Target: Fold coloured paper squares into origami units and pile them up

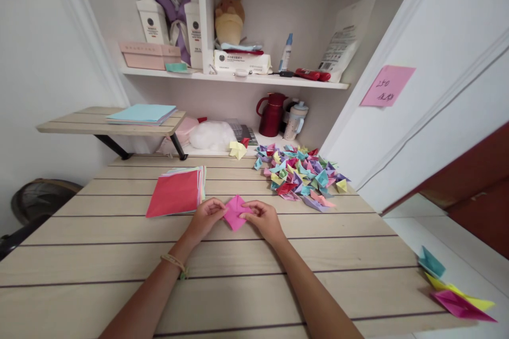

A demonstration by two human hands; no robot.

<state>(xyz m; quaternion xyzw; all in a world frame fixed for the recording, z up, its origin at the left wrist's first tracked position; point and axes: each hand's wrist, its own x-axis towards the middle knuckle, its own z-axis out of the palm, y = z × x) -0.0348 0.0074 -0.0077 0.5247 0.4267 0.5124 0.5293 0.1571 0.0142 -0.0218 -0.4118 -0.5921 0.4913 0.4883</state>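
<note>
A pink, partly folded paper square (234, 212) lies on the wooden table (246, 286) in front of me. My left hand (205, 216) pinches its left edge with curled fingers. My right hand (263, 218) presses and pinches its right edge. Just left of my hands sits a stack of coloured paper sheets (177, 192) with a red sheet on top. To the right and beyond lies a pile of several folded paper pieces (300, 175) in mixed colours.
A raised small shelf (107, 122) at the back left carries blue sheets. A red jug (273, 114) and a cup stand at the back. Three folded pieces (453, 288) lie at the table's right corner. A pink note (387, 86) sticks on the wall.
</note>
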